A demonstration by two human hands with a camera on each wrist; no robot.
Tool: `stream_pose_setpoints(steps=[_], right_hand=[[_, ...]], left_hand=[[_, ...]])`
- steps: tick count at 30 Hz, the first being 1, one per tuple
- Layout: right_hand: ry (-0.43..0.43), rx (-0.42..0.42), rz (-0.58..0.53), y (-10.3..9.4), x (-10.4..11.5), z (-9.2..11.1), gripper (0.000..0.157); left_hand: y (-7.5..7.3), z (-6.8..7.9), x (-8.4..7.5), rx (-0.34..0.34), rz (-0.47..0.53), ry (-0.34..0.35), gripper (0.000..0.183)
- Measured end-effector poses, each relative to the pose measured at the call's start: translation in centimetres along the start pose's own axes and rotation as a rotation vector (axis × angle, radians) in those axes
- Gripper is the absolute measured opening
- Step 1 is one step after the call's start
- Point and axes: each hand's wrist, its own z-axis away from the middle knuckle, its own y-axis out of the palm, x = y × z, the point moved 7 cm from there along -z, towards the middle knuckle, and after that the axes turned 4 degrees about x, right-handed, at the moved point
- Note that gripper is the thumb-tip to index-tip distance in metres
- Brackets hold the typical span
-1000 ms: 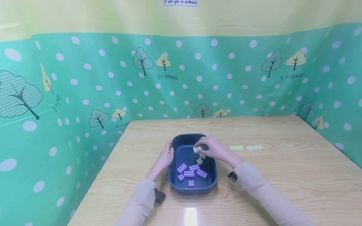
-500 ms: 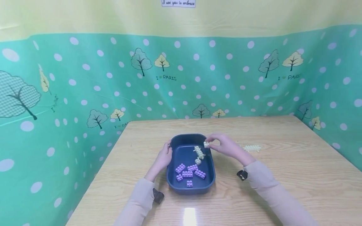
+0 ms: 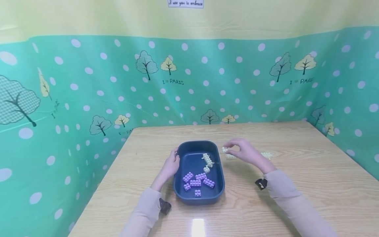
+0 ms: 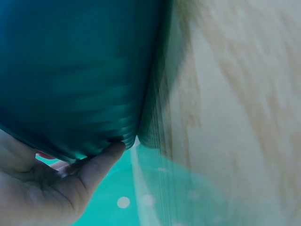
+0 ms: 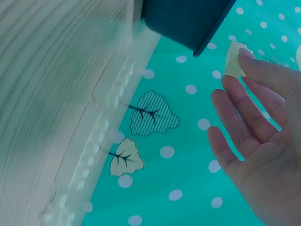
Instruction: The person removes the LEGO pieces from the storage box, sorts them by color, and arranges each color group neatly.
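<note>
My left hand (image 3: 171, 163) grips the left side of a dark blue tray (image 3: 199, 199); in the left wrist view its thumb (image 4: 101, 165) lies against the outer wall (image 4: 70, 94). Just right of the tray and above the table, my right hand (image 3: 243, 152) pinches a small cream building brick (image 3: 224, 149) between thumb and fingertips. The right wrist view shows that brick (image 5: 234, 60) with the other fingers loosely bent. Inside the tray lie several purple building bricks (image 3: 195, 183), a long cream brick piece (image 3: 208, 160) and a small cream brick (image 3: 206, 169).
Right of the tray, a cream brick strip (image 3: 230, 157) lies on the wooden table (image 3: 296, 184), partly behind my right hand. Another cream strip (image 3: 267, 155) lies farther right. A green dotted cloth (image 3: 189, 98) hangs behind the table.
My right hand has moved from over the tray to the right, past its rim, with a cream building brick in its fingers. My left hand has kept its hold on the tray.
</note>
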Motion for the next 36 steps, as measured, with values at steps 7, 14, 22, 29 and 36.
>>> stream_pose_setpoints(steps=[7,14,22,29,36], right_hand=[[0.071,-0.004,-0.008,-1.4,-1.7,1.0,0.028],[0.096,-0.023,0.016,-2.8,-3.1,1.8,0.030],[0.156,-0.020,0.028,-4.4,-4.5,2.8,0.033],[0.195,-0.039,0.059,-6.1,-5.8,3.9,0.036],[0.201,-0.054,0.074,-7.3,-7.0,5.0,0.035]], left_hand=[[-0.1,0.1,0.1,-0.002,-0.002,-0.008,0.046],[-0.1,0.1,0.0,-0.004,-0.002,-0.018,0.045],[0.0,0.0,0.0,0.000,-0.009,-0.012,0.046],[0.1,-0.3,0.3,0.010,-0.024,-0.018,0.046],[0.1,-0.2,0.2,0.010,-0.018,-0.024,0.046]])
